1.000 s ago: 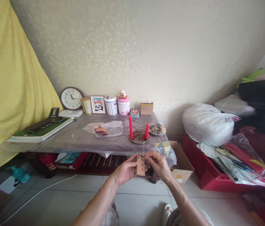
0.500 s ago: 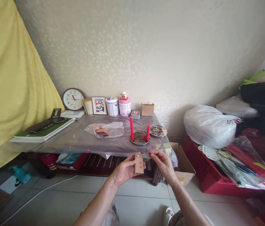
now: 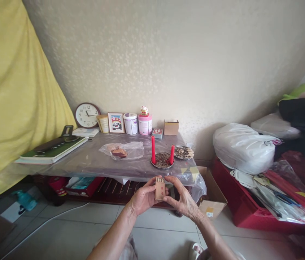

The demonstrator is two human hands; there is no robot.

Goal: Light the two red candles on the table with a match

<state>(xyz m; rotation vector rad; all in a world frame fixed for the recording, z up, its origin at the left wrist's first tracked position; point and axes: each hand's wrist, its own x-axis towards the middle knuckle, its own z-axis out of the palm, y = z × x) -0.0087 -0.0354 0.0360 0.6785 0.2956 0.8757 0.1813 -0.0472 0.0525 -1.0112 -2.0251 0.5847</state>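
Note:
A small tan matchbox (image 3: 160,190) is held upright in front of the table's edge, its top end partly slid out so that match ends show. My left hand (image 3: 143,198) is closed around its left side. From the right, my right hand (image 3: 182,201) grips the same box, forefinger at the top end and thumb low on the front. Beyond the hands, a tall red candle (image 3: 153,151) and a shorter red candle (image 3: 172,155) stand on a dark-patterned round dish (image 3: 162,167). Behind it to the right, another dish (image 3: 176,155) holds many loose matches (image 3: 186,152).
On the plastic-covered table (image 3: 87,162) lies a clear bag (image 3: 134,150) with brown matchboxes. A clock (image 3: 87,115), a picture frame (image 3: 116,122) and tins line the wall. A cardboard box (image 3: 213,206) and a red bin (image 3: 239,213) stand to the right.
My right hand, pinched and apart from the matchbox before, has moved left and down onto it, with finger and thumb now at its ends. The left hand keeps its hold.

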